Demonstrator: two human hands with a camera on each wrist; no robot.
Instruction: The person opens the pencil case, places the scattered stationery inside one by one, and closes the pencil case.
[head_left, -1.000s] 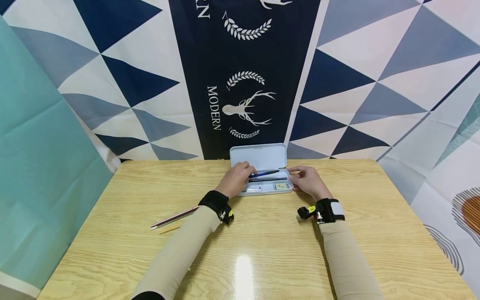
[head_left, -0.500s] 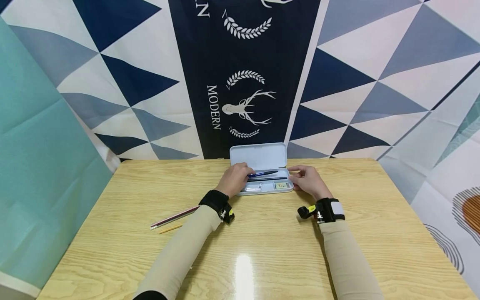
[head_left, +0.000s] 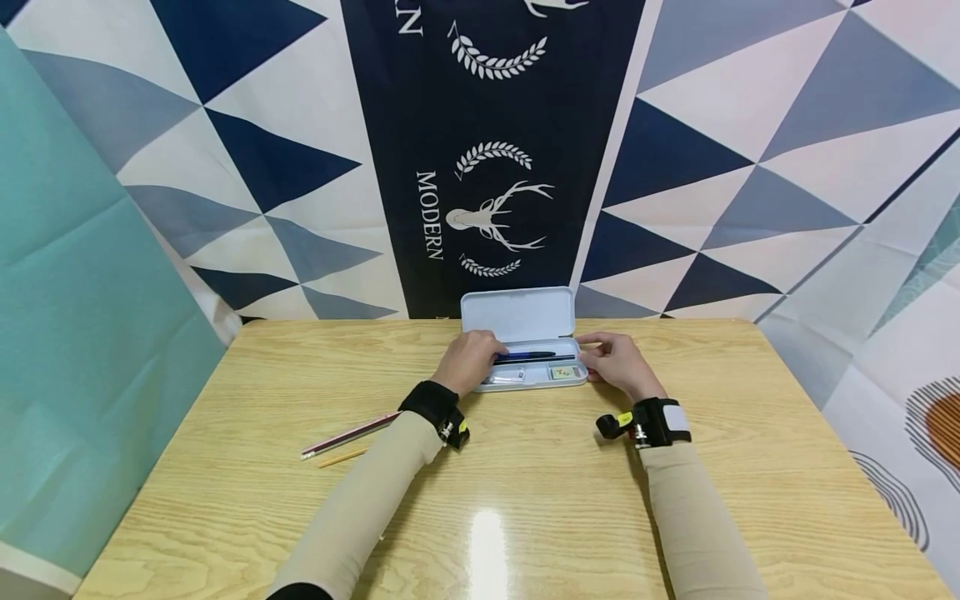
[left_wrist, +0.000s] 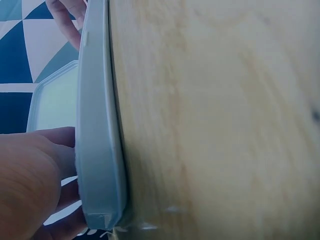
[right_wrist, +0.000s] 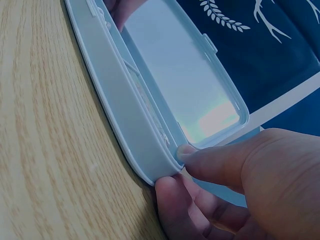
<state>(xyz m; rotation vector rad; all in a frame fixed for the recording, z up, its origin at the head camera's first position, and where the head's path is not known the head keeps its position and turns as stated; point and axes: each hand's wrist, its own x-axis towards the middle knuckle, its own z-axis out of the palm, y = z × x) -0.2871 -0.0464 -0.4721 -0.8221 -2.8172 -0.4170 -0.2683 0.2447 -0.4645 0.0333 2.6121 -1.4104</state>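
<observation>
A pale blue pencil case stands at the table's back edge, its lid raised. My left hand reaches over the case's left end, fingers curled down at the near end of a blue pen. The pen lies low in the case, beside a long dark stick-like item. In front of them sit a small eraser-like block and a clear piece. In the right wrist view, my right hand pinches the case's right corner, thumb on the rim and fingers against the outside.
Several pencils lie at the left: dark striped ones and a thin yellow one, partly behind my left forearm. The wooden table ends just behind the case, where a patterned cloth hangs.
My left hand has lowered the blue pen into the case, from a tilt to nearly level beside the dark item. My right hand has stayed at the case's right end.
</observation>
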